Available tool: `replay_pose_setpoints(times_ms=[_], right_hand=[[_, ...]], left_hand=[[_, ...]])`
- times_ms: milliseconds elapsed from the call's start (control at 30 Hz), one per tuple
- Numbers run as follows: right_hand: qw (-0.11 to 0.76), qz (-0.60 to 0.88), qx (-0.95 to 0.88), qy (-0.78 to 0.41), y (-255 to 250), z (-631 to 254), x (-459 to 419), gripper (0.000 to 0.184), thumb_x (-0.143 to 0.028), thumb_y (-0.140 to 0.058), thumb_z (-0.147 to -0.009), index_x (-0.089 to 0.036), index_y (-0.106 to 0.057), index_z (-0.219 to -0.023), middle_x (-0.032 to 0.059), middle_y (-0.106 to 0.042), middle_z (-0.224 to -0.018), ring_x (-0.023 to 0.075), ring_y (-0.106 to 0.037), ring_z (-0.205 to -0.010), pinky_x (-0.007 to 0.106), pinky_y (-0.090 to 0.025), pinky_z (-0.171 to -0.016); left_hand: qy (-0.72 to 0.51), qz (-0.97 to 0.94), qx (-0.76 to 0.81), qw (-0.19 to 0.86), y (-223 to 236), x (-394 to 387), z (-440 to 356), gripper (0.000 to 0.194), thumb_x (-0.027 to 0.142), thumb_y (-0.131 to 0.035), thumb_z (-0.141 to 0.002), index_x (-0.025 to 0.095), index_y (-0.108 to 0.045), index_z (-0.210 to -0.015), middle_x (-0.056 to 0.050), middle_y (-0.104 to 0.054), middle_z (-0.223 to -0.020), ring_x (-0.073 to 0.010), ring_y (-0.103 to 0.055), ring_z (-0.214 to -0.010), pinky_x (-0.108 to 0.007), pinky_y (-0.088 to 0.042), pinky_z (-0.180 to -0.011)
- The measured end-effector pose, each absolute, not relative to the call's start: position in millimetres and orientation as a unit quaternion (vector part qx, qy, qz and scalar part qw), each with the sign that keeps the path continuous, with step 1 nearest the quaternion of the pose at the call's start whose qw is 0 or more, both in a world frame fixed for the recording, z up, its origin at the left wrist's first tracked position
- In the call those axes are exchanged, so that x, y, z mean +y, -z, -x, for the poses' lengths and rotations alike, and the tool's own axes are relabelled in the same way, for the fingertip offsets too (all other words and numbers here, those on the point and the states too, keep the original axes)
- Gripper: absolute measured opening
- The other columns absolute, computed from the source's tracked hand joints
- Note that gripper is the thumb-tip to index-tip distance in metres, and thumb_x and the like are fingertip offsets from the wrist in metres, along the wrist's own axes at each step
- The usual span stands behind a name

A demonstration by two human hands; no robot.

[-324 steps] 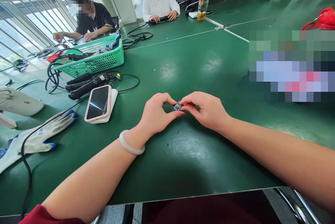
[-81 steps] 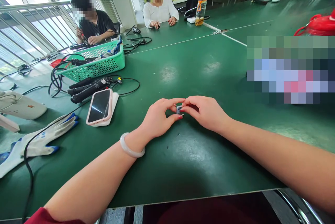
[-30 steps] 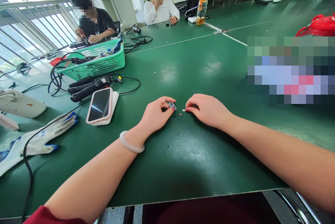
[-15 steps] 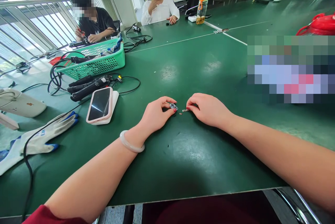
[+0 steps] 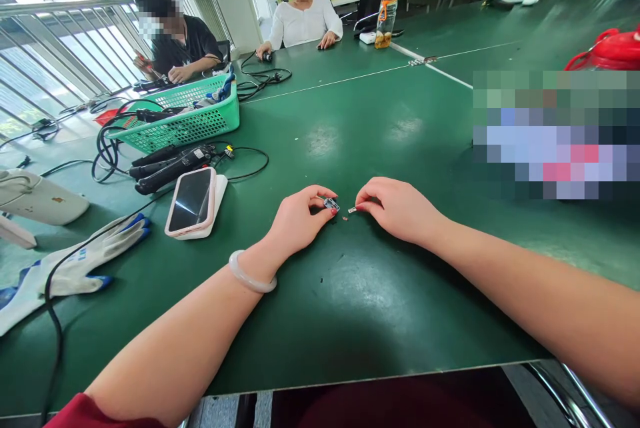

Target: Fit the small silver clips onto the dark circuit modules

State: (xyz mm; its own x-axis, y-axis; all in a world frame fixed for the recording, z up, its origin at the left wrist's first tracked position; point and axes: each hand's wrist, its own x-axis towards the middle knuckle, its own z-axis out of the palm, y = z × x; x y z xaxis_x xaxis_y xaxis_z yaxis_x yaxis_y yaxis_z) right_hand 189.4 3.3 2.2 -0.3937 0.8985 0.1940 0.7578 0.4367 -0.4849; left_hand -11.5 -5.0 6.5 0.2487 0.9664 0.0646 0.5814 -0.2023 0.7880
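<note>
My left hand pinches a small grey part with metal details between thumb and fingers, just above the green table. To its right, my right hand is closed at the fingertips on a small flat silvery metal piece. The two pieces are apart, their exact kind too small to make out. Between the hands lies a tiny copper-coloured bit on the tabletop. A pale bangle circles my left wrist.
To the left lie a phone on a white box, a black hair-straightener-like tool, a glove and cables. Behind them stands a green basket. Two people sit across the table, near a bottle. A red object is at right.
My right fingers have turned the silvery piece slightly; my left hand stays put. The person in white has lowered a hand from the face to a black object on the table.
</note>
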Motion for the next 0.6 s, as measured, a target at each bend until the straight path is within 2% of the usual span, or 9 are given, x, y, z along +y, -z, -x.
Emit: replay_pose_setpoints(times_ms=[133, 433, 600], right_hand=[[0.272, 0.492, -0.812, -0.157, -2.1, -190.4, 4.0, 0.015, -0.021, -0.054, -0.084, -0.019, -0.064, -0.073, 0.0022, -0.063, -0.079, 0.0151, -0.055, -0.073, 0.028, -0.041, -0.067], [0.299, 0.494, -0.799, -0.168, -1.0, -193.2, 6.7, 0.015, -0.021, -0.054, -0.083, -0.02, -0.063, -0.071, 0.0017, -0.063, -0.077, 0.0146, -0.054, -0.07, 0.028, -0.041, -0.065], [0.252, 0.485, -0.818, -0.178, -0.7, -193.0, 7.3, 0.016, -0.016, -0.052, -0.082, -0.019, -0.063, -0.072, 0.0025, -0.064, -0.08, 0.0156, -0.057, -0.075, 0.029, -0.042, -0.071]], left_hand=[[-0.291, -0.721, 0.531, 0.336, -5.0, -4.3, 12.0, 0.022, 0.027, -0.063, -0.076, 0.023, -0.063, -0.098, 0.001, -0.073, -0.084, -0.0152, -0.067, -0.083, -0.029, -0.048, -0.081], [-0.296, -0.713, 0.534, 0.344, -5.2, -3.2, 12.0, 0.022, 0.028, -0.067, -0.074, 0.022, -0.063, -0.095, 0.0, -0.073, -0.084, -0.0156, -0.067, -0.084, -0.03, -0.048, -0.082], [-0.289, -0.713, 0.546, 0.331, -5.0, -3.2, 11.8, 0.024, 0.027, -0.068, -0.071, 0.024, -0.064, -0.094, 0.001, -0.071, -0.084, -0.0153, -0.066, -0.083, -0.03, -0.048, -0.082]])
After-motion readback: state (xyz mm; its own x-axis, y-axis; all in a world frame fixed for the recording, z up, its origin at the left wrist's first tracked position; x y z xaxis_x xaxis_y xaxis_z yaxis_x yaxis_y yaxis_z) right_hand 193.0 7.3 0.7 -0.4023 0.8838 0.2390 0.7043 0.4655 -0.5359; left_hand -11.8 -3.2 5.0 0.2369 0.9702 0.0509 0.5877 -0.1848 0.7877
